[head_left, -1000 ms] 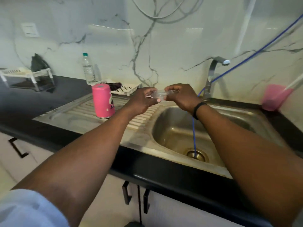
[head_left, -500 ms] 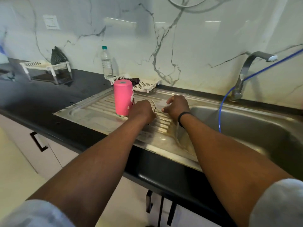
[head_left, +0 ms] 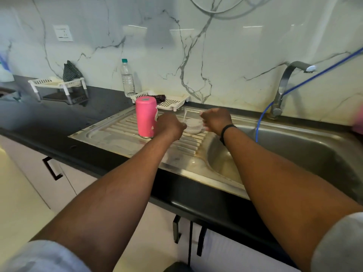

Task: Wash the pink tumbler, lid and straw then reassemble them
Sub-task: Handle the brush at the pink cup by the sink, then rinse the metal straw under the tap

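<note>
Head view of a kitchen sink area. The pink tumbler (head_left: 146, 117) stands upside down on the ribbed drainboard (head_left: 117, 134), just left of both hands. The clear lid (head_left: 193, 125) lies flat on the drainboard between the hands, and a thin clear straw (head_left: 184, 115) rises from its left edge (blurred, so its lower end cannot be made out). The left hand (head_left: 170, 125) is curled at the lid's left side, just in front of the tumbler; its fingers are hidden behind the knuckles, so whether they pinch the straw or the lid cannot be told. The right hand (head_left: 216, 119), with a black band (head_left: 225, 132) at the wrist, is loosely curled at the lid's right side; contact with the lid cannot be confirmed. To the right lies the steel basin (head_left: 284, 154), with the tap (head_left: 284, 85) and a blue hose (head_left: 259, 122) behind it. On the black desk (head_left: 59, 118) stand a water bottle (head_left: 127, 79) and a white perforated tray (head_left: 172, 102).
</note>
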